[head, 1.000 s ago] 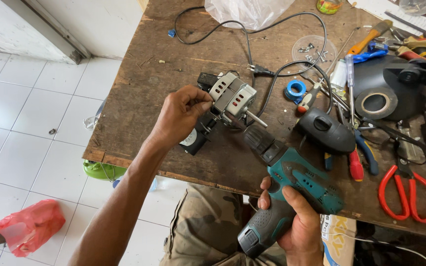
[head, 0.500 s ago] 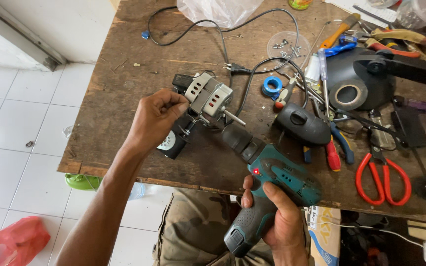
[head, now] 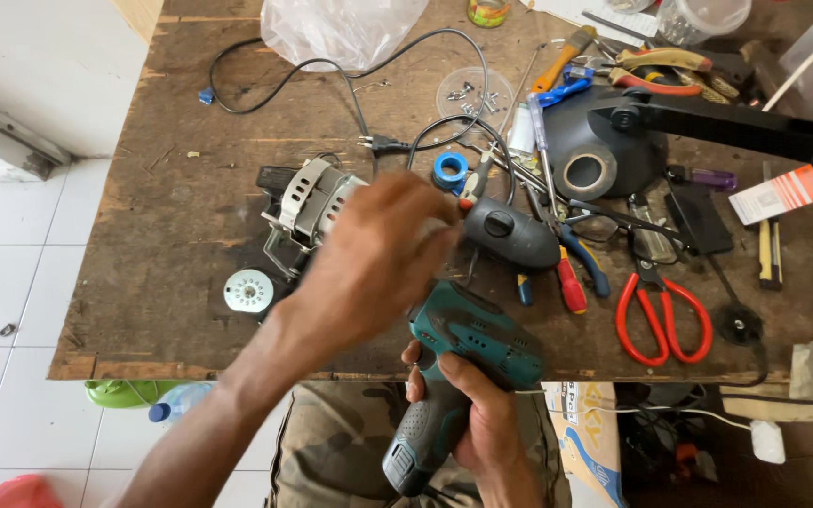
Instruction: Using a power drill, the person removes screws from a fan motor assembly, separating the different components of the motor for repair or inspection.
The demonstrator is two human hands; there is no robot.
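The right hand (head: 468, 423) is closed around the grip of a teal cordless drill (head: 458, 367) held at the near edge of the table (head: 171, 226), while the left hand (head: 378, 259), blurred and with fingers loosely spread, hovers above the drill's front end holding nothing visible. The small electric motor (head: 308, 202) lies on the table just beyond, untouched by either hand. Judged from this, the drill is not engaged with the motor; work on it remains outstanding.

A worn, dark wooden worktop (head: 181, 235) stands on a floor of white tiles (head: 2, 282) with grey joints (daylight falls evenly across both). A pale wall (head: 49, 56) rises at the upper left above a grey sill (head: 7, 141).
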